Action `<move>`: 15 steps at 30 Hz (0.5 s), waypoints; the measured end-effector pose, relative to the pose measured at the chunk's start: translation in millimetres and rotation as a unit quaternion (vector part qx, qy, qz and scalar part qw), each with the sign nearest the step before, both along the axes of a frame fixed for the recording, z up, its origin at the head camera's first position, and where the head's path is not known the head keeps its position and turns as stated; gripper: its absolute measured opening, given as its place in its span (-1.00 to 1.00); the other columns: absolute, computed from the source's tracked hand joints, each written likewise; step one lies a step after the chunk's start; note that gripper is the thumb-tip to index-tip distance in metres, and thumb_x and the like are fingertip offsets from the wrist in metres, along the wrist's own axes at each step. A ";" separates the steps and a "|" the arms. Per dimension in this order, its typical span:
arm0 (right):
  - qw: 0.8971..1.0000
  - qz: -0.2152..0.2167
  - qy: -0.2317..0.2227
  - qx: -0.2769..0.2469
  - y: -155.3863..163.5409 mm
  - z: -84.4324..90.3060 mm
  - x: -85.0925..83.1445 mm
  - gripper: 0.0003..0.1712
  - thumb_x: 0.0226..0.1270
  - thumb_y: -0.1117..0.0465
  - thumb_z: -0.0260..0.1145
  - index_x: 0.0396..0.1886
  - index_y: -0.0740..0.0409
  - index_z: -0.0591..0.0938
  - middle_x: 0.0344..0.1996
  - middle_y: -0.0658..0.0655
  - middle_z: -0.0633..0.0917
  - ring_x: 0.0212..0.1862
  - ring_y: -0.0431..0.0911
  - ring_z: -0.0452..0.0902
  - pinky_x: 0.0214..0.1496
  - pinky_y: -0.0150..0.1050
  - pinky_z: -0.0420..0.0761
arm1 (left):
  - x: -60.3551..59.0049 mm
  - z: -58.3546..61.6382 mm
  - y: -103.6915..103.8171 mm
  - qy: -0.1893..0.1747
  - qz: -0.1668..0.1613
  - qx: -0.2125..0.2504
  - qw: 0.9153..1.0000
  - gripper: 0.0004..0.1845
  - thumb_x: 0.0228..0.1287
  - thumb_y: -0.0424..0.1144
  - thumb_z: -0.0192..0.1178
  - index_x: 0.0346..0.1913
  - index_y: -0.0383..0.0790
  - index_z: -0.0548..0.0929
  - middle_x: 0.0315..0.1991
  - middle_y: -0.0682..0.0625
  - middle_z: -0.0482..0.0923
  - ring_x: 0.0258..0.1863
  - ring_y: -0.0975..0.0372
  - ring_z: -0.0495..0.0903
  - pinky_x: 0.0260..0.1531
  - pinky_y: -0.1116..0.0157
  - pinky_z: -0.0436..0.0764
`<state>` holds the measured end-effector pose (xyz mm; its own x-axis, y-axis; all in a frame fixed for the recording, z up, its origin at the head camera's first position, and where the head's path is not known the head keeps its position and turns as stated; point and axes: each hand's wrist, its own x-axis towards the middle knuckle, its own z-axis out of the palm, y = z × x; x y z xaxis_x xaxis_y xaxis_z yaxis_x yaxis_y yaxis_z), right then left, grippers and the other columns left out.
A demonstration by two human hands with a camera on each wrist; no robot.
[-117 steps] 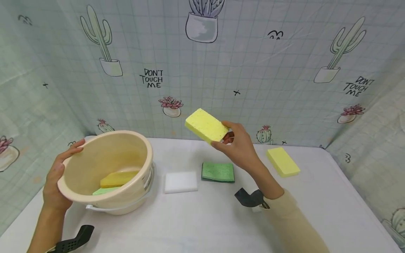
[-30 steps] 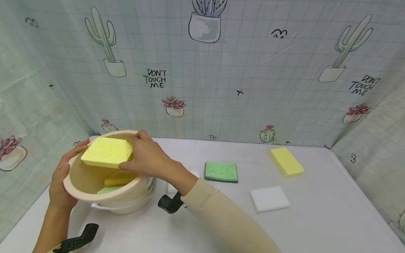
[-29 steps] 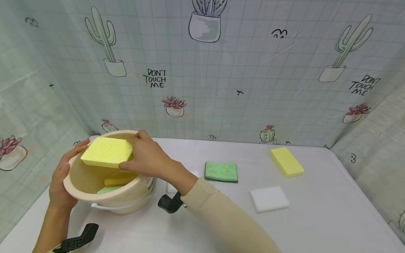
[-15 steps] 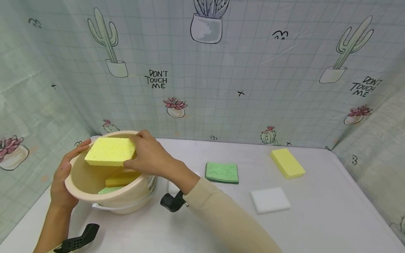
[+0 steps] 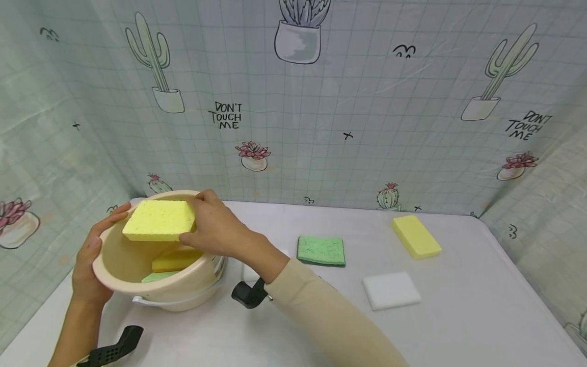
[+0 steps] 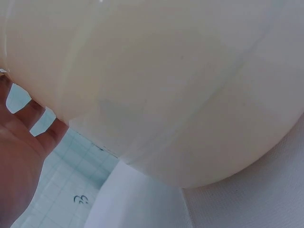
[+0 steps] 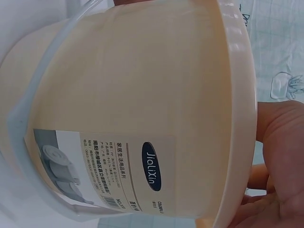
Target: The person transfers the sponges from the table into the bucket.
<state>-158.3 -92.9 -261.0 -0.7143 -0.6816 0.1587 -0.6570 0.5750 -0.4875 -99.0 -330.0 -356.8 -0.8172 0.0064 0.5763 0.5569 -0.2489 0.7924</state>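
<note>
A cream plastic bucket point(image 5: 171, 295) stands tilted on the table at left, its mouth towards me. My left hand point(image 5: 89, 262) holds its left side, fingers reaching along the rim; in the left wrist view several fingers point(image 6: 52, 133) meet the bucket wall. Between thumb and fingers, my right hand point(image 5: 217, 224) pinches the right end of a yellow sponge point(image 5: 159, 220) over the bucket's mouth. Deeper inside lie a darker-looking yellow sponge point(image 5: 176, 259) and a light green piece point(image 5: 157, 277). The right wrist view shows the bucket's printed label point(image 7: 109, 171).
On the white table lie a green sponge point(image 5: 321, 251), a yellow sponge point(image 5: 416, 236) and a white sponge point(image 5: 391, 291). Another white piece point(image 5: 250, 274) is partly hidden by my right wrist. A patterned curtain point(image 5: 293, 112) hangs behind the table.
From 3.9 s ago, the right hand and its yellow sponge have shifted left from above the table to over the bucket. A white sponge now lies at right. The last second shows hardly any movement.
</note>
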 end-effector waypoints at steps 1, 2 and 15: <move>1.000 0.002 -0.002 0.000 0.1 0.1 0.0 -0.25 0.19 0.06 0.37 0.34 0.23 0.37 0.23 0.11 0.39 0.13 -0.20 0.37 0.08 -0.49 0.40 | -0.1 -0.2 -0.2 0.000 0.000 -0.001 1.000 -0.45 0.37 -0.32 -0.45 0.35 -0.45 0.24 0.45 -0.18 -0.01 0.43 0.11 -0.03 0.19 0.39 0.32; 1.000 0.003 -0.003 0.001 0.3 0.1 -0.1 -0.27 0.20 0.07 0.36 0.33 0.24 0.38 0.24 0.12 0.39 0.14 -0.20 0.37 0.08 -0.49 0.41 | -0.2 -0.3 -0.3 0.001 -0.001 -0.001 1.000 -0.45 0.37 -0.32 -0.45 0.35 -0.45 0.24 0.45 -0.18 -0.01 0.43 0.11 -0.02 0.19 0.40 0.32; 1.000 0.022 0.002 -0.015 12.9 4.5 2.7 -0.32 0.29 0.06 0.27 0.35 0.21 0.37 0.30 0.10 0.36 0.29 -0.21 0.26 0.19 -0.49 0.30 | 0.9 0.1 0.9 0.002 -0.027 0.026 0.999 -0.42 0.38 -0.34 -0.56 0.36 -0.43 0.23 0.46 -0.16 -0.01 0.41 0.13 0.05 0.23 0.37 0.28</move>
<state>-155.6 -79.9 -256.5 -0.6834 -0.7069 0.1827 -0.6834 0.5313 -0.5007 -98.1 -329.1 -356.7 -0.8138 0.0202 0.5807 0.5452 -0.3191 0.7752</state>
